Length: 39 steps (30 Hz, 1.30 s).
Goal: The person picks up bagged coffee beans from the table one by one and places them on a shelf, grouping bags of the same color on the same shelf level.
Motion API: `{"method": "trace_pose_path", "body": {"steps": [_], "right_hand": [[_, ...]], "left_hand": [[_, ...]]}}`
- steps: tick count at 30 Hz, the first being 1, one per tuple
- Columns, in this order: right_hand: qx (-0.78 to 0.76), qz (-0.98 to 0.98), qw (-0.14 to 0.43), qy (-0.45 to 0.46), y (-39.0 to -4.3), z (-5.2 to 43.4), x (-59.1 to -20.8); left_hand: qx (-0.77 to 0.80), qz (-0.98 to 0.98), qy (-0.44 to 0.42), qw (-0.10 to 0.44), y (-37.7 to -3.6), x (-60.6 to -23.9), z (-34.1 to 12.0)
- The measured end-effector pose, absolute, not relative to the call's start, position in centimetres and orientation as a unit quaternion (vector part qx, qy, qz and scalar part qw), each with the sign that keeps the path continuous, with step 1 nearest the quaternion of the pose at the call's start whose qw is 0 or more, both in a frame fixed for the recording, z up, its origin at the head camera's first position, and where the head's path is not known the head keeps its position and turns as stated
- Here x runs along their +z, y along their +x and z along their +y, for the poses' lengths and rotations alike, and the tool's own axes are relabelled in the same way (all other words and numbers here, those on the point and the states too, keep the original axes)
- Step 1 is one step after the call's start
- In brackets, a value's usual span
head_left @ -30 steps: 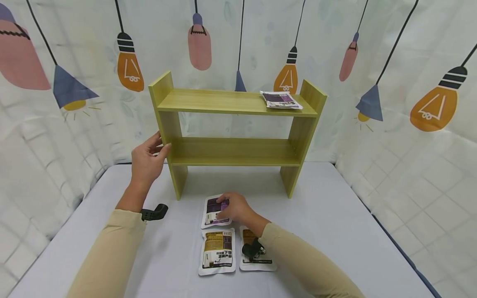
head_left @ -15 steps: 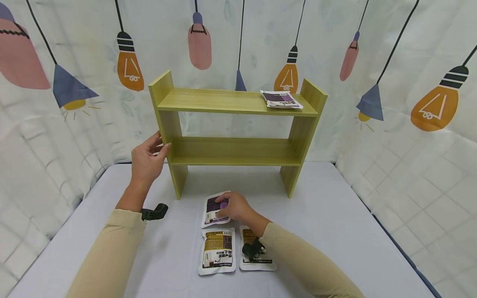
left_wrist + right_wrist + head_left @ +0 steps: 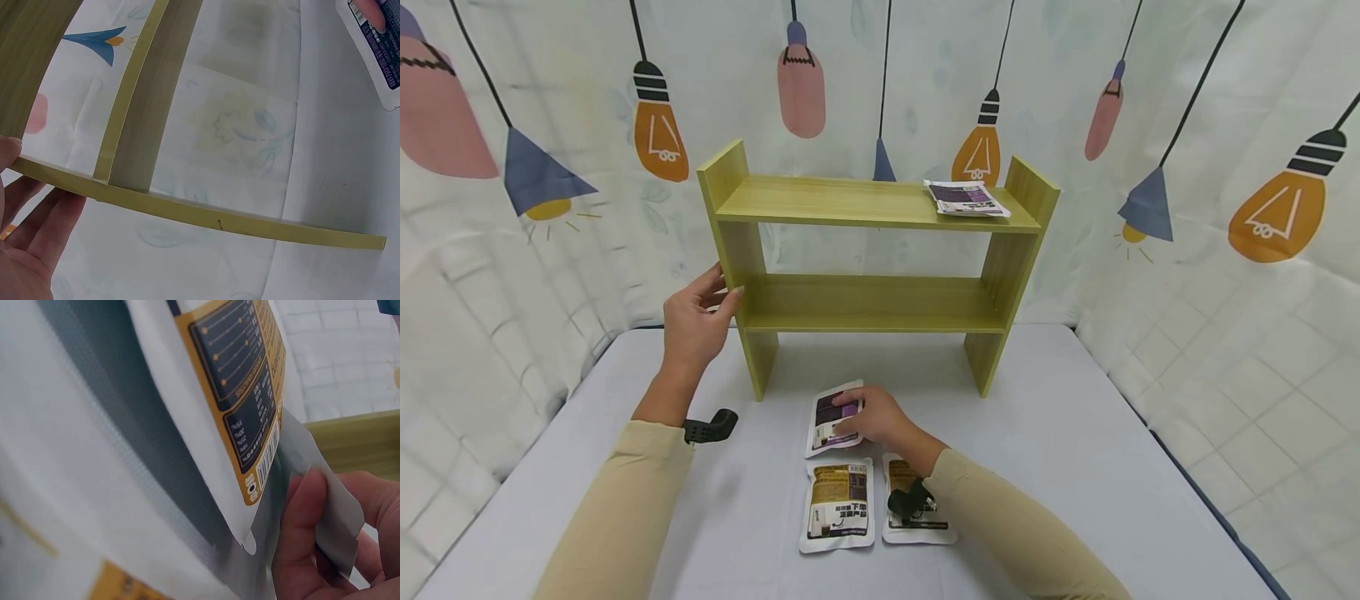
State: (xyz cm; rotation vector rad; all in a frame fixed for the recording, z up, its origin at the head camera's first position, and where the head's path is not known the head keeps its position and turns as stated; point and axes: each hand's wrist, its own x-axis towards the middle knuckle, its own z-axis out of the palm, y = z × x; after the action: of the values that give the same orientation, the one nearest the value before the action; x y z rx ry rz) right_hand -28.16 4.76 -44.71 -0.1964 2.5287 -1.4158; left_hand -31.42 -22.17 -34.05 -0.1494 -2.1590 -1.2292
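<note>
From the head, the right hand (image 3: 880,421) pinches the purple packet (image 3: 823,417) by its right side, beyond the brown packets (image 3: 839,500); the left grips the shelf (image 3: 872,304). Left wrist: thumb and fingers straddle its edge; gentle steadying should suffice. Right wrist, crowded: seemingly an edge pinch, wanting a level lift.

Left sleeve (image 3: 617,508) and right sleeve (image 3: 1022,521) are plain beige. Left wrist camera (image 3: 713,426) and right wrist camera (image 3: 907,501) are black, compact.
</note>
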Motion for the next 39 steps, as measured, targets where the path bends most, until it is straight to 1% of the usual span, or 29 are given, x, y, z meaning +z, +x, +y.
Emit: {"method": "trace_pose_path", "body": {"steps": [20,33,39], "right_hand": [[-0.526,0.835,0.143,-0.073,-28.7,5.7,-45.1],[-0.57,0.803,0.158,-0.075,-28.3,6.2,-44.7],[-0.581,0.796,0.154,-0.073,-28.3,6.5,-44.5]], "left_hand": [[-0.471,-0.82,-0.06,0.32,-31.5,-34.1,-22.3],[-0.474,-0.822,-0.056,0.31,-31.4,-34.1,-22.2],[-0.475,-0.821,-0.057,0.31,-31.4,-34.1,-22.2]]}}
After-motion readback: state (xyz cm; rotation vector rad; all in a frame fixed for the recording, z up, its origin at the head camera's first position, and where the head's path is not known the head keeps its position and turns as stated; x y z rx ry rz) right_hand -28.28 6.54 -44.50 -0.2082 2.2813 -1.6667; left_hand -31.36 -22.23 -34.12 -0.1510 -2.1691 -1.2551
